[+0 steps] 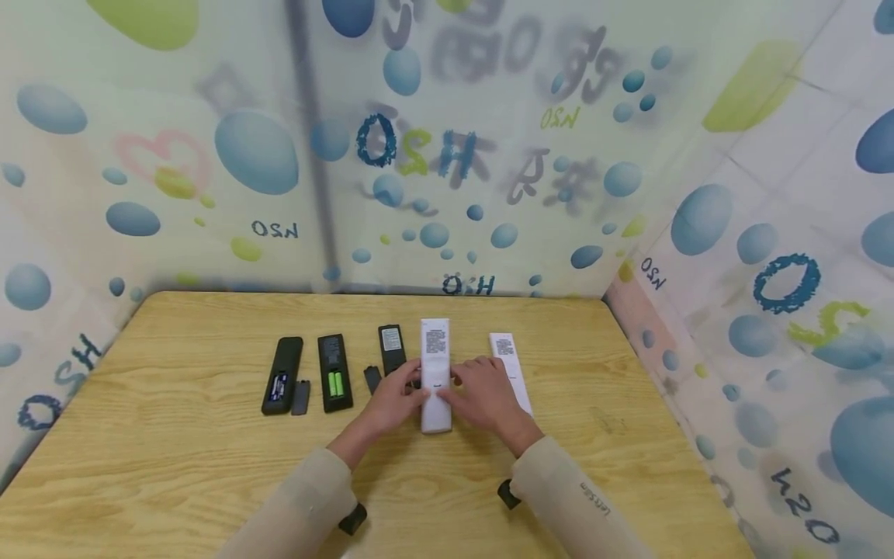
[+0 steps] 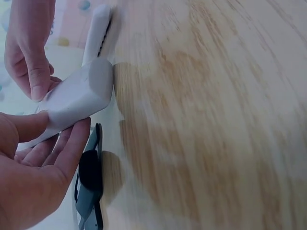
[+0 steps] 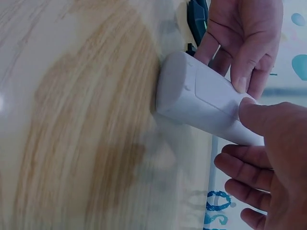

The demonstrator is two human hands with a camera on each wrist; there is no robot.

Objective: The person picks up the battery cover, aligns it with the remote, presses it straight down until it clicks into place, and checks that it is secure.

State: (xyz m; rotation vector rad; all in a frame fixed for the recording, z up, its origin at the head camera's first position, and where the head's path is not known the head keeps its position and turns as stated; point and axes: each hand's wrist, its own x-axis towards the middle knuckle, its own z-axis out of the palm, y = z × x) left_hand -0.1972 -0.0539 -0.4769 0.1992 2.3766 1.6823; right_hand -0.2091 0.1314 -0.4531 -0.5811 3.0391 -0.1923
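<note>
A white remote control (image 1: 436,415), its printed label facing up, is held between both hands near the middle of the table. My left hand (image 1: 393,404) grips its left side, thumb on the back and fingers beneath, as the left wrist view shows. On the opposite side, my right hand (image 1: 486,394) holds it with the thumb pressed on the battery cover (image 3: 218,88) and the fingers along the edge. That cover sits in place on the remote's back. Just right of the right hand lies a second white remote (image 1: 508,359), partly hidden by that hand.
To the left lie a black remote (image 1: 285,357) with dark batteries showing, a loose black cover (image 1: 300,397) and another black remote (image 1: 334,353) with green batteries. A third black remote (image 1: 393,349) and a small black cover (image 1: 373,378) are close by the left hand. Patterned curtains border the table.
</note>
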